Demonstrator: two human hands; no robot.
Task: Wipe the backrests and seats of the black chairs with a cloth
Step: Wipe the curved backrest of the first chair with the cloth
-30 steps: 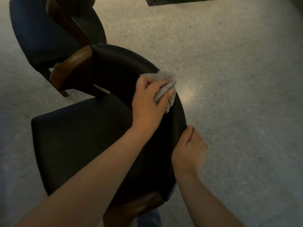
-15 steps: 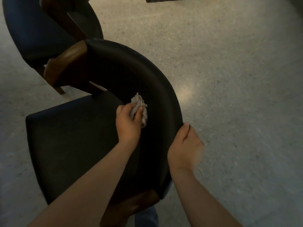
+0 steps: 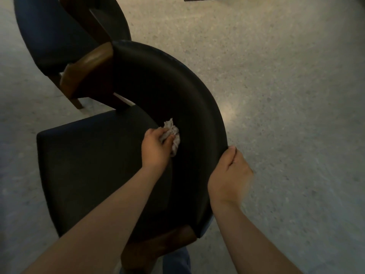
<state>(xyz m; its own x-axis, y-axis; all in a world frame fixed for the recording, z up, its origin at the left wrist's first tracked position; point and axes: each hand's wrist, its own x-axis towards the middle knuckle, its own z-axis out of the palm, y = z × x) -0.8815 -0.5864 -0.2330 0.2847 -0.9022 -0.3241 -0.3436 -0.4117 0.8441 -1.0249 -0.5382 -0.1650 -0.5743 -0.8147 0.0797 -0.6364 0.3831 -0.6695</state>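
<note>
My left hand (image 3: 156, 150) clenched round crumpled grey cloth (image 3: 173, 135), pressing it against inner face of curved black backrest (image 3: 177, 86), low, just above seat (image 3: 88, 155). My right hand (image 3: 231, 171) grasps backrest rim at right: thumb on top edge, fingers wrapped behind, hidden. My forearms cover near part of seat and backrest. Far-left end of backrest meets wooden armrest (image 3: 87, 70). Far left: second black chair (image 3: 55, 36), just beside first. Speckled floor (image 3: 276, 95) all around. Blue trouser leg (image 3: 177, 260) at near edge.
</note>
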